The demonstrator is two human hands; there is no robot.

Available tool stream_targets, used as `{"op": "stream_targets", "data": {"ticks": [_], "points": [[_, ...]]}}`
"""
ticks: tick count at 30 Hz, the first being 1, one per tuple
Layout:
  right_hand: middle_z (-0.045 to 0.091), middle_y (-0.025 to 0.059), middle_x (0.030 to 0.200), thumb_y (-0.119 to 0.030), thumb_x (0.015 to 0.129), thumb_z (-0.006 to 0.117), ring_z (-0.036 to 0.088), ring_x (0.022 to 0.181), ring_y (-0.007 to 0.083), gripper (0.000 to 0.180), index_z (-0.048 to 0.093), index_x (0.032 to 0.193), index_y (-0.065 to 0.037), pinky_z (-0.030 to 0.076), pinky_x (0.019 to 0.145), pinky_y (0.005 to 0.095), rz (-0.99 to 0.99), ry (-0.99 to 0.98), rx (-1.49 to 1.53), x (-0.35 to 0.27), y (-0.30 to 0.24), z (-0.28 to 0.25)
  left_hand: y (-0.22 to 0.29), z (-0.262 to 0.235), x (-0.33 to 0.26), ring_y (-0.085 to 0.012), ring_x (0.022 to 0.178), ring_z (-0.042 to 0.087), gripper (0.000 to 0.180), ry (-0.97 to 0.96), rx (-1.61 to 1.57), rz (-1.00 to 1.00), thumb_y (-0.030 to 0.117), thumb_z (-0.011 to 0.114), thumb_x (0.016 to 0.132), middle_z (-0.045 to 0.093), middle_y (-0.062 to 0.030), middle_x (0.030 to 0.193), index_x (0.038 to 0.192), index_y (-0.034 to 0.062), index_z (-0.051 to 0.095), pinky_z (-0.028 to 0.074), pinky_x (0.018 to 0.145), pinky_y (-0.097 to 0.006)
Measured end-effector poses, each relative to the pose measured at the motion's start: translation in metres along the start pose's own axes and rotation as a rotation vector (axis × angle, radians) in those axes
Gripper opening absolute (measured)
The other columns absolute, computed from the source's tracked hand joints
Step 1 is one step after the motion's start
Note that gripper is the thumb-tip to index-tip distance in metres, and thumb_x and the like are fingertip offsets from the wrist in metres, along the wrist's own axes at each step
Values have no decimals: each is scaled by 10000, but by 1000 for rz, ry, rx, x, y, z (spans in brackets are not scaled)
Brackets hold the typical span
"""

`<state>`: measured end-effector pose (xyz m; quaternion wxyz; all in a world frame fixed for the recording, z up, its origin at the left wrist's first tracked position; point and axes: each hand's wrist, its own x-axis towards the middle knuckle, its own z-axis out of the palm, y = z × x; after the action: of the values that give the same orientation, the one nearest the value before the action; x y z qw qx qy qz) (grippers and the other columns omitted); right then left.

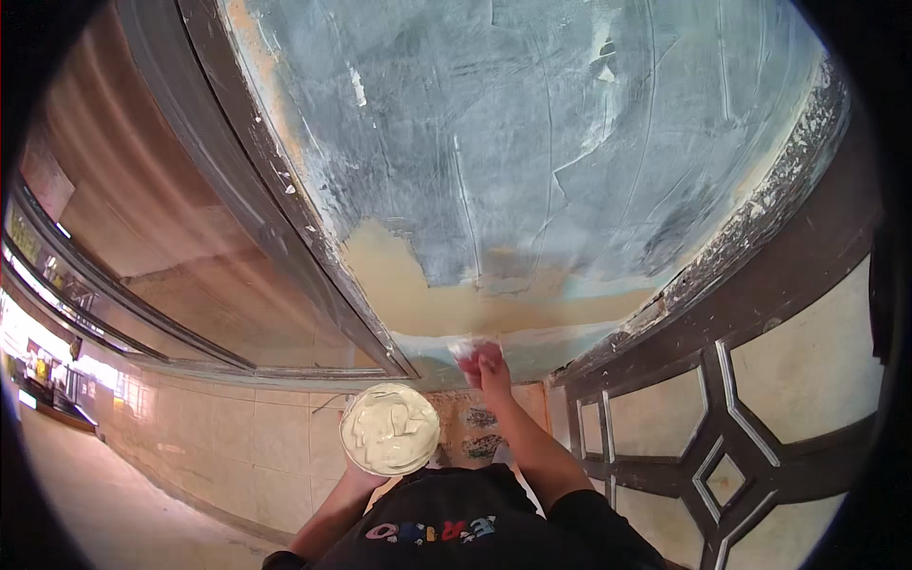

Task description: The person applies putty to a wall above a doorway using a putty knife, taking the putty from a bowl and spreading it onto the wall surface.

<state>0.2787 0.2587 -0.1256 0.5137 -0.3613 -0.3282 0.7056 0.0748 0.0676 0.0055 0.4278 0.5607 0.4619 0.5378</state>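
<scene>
My left hand (pixel 355 478) holds up a round tub (pixel 347 450) from below; its fingers are mostly hidden under it. Thick, cream-coloured paste (pixel 390 427) with a ridged surface fills the tub. My right hand (pixel 493 368) is closed around a red hand tool (pixel 465 357) with a whitish front end, too blurred to tell its kind. That end touches the low part of the wall panel (pixel 494 171), beside a pale strip (pixel 551 334). Above the strip runs a tan band (pixel 494 309); higher up, the panel is blue-grey, cracked and streaked.
A dark frame with brown glass (pixel 237 304) borders the panel on the left. At the right stands a dark door (pixel 731 399) with pale panes and silver trim. Peeling paint lines the right edge (pixel 750 214). Below lie beige tiles (pixel 256 437) and a stained orange-brown patch (pixel 465 408).
</scene>
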Motion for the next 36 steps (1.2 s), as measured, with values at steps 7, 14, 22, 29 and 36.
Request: {"op": "stream_targets", "data": {"ticks": [7,14,22,29,36], "points": [[573,63,718,-275,889,639,525,544,117,319,496,1029,-26,414,475,272,119,207,-458,-41,17,8,29,-13,11,-204,1156,512,816,127,-654,-307,176,868,599,528,-75,1262,1299,89,457,408,994,-370],[631,139,746,-319,820,687,632,662,254,343,539,918,-26,494,610,363,-383,390,-932,0,-43,49,4,-31,28,-217,1196,481,738,-40,-322,-128,293,731,725,485,-90,1314,1347,94,388,410,1001,-401],[655,147,764,-280,853,640,653,700,306,274,542,902,-28,494,600,392,-369,865,-1187,-31,-58,-64,-4,-49,28,-289,1258,429,718,-173,-312,-216,637,269,910,402,-120,1402,1409,122,308,362,1035,-506],[600,91,780,-190,807,651,605,682,305,143,583,867,-80,480,579,398,-600,229,-1503,-31,-27,34,-49,-59,18,-210,1173,499,917,-73,-527,-238,215,867,611,497,-81,1293,1364,112,354,399,1019,-379],[580,31,775,-193,767,651,567,695,232,99,650,859,-154,447,579,366,-1080,98,-1775,-19,-190,111,-13,-64,28,-352,1310,346,895,-260,-878,-473,815,270,775,346,-110,1450,1416,194,335,268,1073,-553]]}}
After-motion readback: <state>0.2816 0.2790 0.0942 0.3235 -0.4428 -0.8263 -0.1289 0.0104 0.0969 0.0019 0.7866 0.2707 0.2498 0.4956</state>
